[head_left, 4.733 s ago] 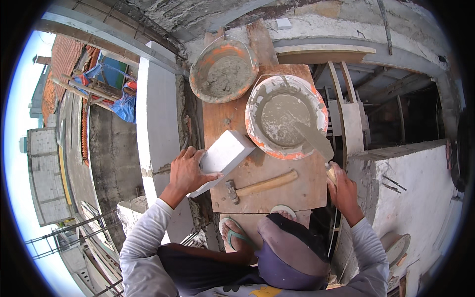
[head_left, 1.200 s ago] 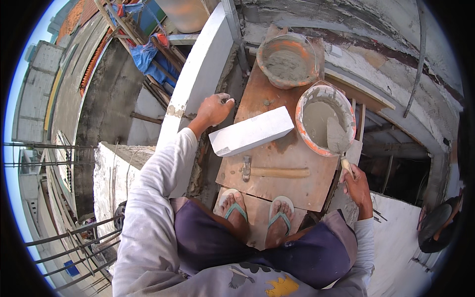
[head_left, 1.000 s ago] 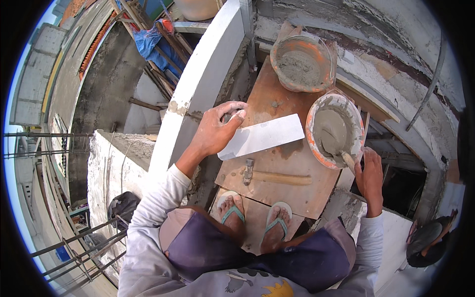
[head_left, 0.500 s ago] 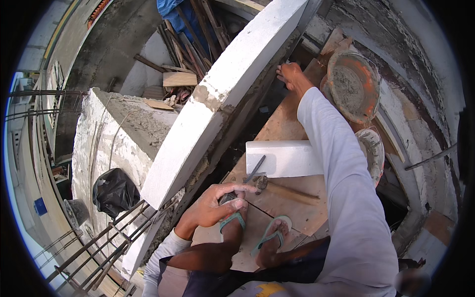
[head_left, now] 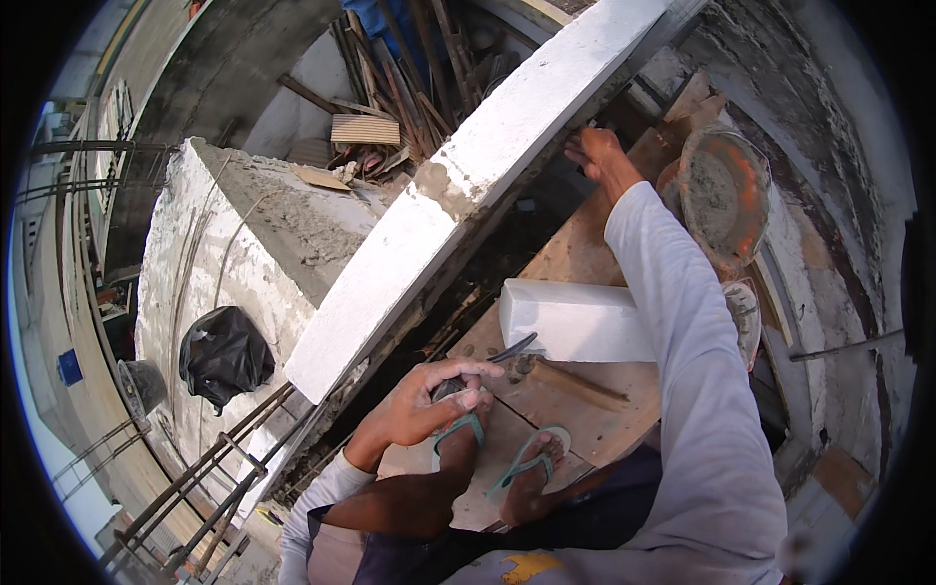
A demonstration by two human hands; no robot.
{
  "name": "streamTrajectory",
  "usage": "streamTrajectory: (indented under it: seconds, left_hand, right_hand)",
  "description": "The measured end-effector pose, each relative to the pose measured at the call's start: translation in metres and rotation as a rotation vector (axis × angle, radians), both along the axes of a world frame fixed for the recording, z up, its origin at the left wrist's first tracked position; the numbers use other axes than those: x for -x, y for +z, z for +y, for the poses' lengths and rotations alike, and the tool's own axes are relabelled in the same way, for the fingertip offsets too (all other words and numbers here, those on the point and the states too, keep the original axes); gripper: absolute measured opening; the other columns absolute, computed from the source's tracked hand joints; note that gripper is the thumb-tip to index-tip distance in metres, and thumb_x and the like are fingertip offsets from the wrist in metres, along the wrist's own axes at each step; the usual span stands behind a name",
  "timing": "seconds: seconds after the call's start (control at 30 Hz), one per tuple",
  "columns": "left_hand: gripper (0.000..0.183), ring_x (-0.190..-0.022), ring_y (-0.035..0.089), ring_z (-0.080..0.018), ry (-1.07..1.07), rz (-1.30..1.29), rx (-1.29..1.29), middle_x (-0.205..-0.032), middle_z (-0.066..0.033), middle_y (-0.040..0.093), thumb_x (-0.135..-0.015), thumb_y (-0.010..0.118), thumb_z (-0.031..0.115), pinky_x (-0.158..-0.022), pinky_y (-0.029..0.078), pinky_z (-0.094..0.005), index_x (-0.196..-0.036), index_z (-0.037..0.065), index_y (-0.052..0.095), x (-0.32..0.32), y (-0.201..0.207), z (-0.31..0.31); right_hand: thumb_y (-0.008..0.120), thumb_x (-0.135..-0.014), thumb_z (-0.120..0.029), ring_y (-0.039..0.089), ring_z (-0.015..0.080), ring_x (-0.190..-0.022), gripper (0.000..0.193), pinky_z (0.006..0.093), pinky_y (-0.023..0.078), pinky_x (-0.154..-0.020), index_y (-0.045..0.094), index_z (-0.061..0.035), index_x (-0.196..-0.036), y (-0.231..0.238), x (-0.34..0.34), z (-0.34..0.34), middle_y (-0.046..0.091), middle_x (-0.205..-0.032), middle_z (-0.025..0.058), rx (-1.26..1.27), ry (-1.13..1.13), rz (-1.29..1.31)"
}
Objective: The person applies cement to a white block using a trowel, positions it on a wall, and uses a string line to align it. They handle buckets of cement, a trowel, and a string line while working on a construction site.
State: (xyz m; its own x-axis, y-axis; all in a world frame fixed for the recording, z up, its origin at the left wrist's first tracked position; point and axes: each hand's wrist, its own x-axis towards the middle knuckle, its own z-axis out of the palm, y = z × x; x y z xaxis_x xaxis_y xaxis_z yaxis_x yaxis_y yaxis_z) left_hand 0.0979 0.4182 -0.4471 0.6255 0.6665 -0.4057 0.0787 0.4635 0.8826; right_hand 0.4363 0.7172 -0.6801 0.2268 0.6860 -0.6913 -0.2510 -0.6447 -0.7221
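Observation:
My left hand [head_left: 434,402] is curled, its thumb and fingers dusted white, around a dark tool [head_left: 448,389]. A thin dark rod [head_left: 514,348] sticks out past the fingertips, seemingly part of that tool; its kind is unclear. My right arm stretches far forward. My right hand [head_left: 596,156] is closed beside the far stretch of the white block wall [head_left: 390,283], and whatever its fingers grip is hidden. Between my arms a loose white block [head_left: 575,317] lies on the plywood board [head_left: 561,255], its right end behind my right sleeve.
A mortar-caked orange basin [head_left: 726,195] stands at the right, with another bucket [head_left: 743,317] nearer me. A wooden stick [head_left: 580,383] lies before my sandalled feet. Rebar rods [head_left: 210,478] jut out at the lower left, below a black plastic bag [head_left: 226,359]. A dark gap runs along the wall.
The view has shifted, so the wall and basin sit further right. The dark rod by my left hand has tilted flatter. My right hand stays closed at the wall.

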Motion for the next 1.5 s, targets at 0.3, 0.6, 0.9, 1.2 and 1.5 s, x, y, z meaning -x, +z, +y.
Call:
streamTrajectory:
  seconds: [0.3, 0.6, 0.9, 1.2, 1.5]
  left_hand:
    - [0.05, -0.07, 0.06, -0.0087, -0.006, -0.013, 0.044, -0.09, -0.0016, 0.057, -0.101, 0.062, 0.036, -0.054, 0.046, -0.0218, -0.137, 0.001, 0.062, -0.007, 0.002, 0.002]
    - [0.044, -0.074, 0.058, -0.0106, -0.019, 0.035, 0.088, -0.084, -0.0029, 0.061, -0.101, 0.063, 0.033, -0.072, 0.048, -0.0278, -0.136, 0.007, 0.065, 0.0, 0.015, 0.004]
    - [0.031, -0.087, 0.063, -0.0217, -0.052, 0.14, -0.545, -0.1, -0.0137, 0.071, -0.087, 0.077, 0.016, -0.081, 0.051, -0.0351, -0.115, 0.001, 0.074, -0.061, 0.033, 0.036]
    - [0.034, -0.082, 0.068, -0.0297, -0.429, 0.465, -1.069, -0.092, -0.0147, 0.068, -0.086, 0.08, 0.026, -0.075, 0.054, -0.0394, -0.114, 0.008, 0.076, -0.181, 0.05, 0.045]
    - [0.037, -0.084, 0.07, -0.025, -0.672, 0.681, -1.316, -0.096, -0.0097, 0.071, -0.091, 0.074, 0.039, -0.077, 0.054, -0.0387, -0.117, 0.012, 0.075, -0.208, 0.058, 0.067]
  right_hand:
    - [0.044, -0.098, -0.002, 0.067, 0.0359, -0.099, 0.039, 0.0454, 0.063, -0.087, 0.051, 0.0114, -0.133, 0.008, 0.024, -0.017, 0.06, -0.121, 0.0228, 0.062, 0.063, 0.065]
    - [0.048, -0.1, -0.009, 0.065, 0.0333, -0.102, 0.044, 0.0455, 0.058, -0.089, 0.047, 0.0088, -0.14, 0.024, 0.038, -0.018, 0.058, -0.123, 0.0217, 0.11, 0.26, -0.088]
    - [0.057, -0.102, -0.009, 0.063, 0.0295, -0.12, 0.045, 0.0405, 0.05, -0.102, 0.048, -0.0032, -0.146, 0.26, -0.028, -0.219, 0.062, -0.129, 0.0173, -0.752, 0.436, -0.691]
    - [0.062, -0.099, -0.037, 0.068, 0.0406, -0.097, 0.048, 0.0502, 0.055, -0.081, 0.059, -0.0013, -0.131, 0.216, -0.163, -0.531, 0.067, -0.105, 0.023, 0.398, 0.534, -1.341]
    - [0.066, -0.095, -0.028, 0.071, 0.0353, -0.072, 0.028, 0.047, 0.055, -0.064, 0.062, -0.0048, -0.111, 0.285, -0.128, -0.545, 0.07, -0.089, 0.0133, 0.033, 0.459, -1.698]
